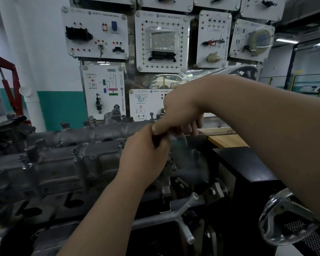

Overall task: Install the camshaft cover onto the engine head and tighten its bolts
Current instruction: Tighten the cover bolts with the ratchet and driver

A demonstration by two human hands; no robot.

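The grey cast camshaft cover [67, 163] lies along the engine head [44, 204], running from the left to the centre. Several bolts [74, 152] stand proud of its top. Both hands meet at the cover's right end. My left hand [146, 150] grips a dark tool handle [156, 142] from below. My right hand [181, 115] comes in from the right and curls over the same tool, thumb pressed on the handle's top. The tool's lower part is blurred with a greenish tint, and its tip is hidden.
A board of white training panels [161, 41] stands right behind the engine. A black stand [248, 163] and a wooden bench top [227, 141] are at the right. A metal pipe fitting [181, 218] and a handwheel [284, 218] sit low in front. A red frame [9, 76] is at the far left.
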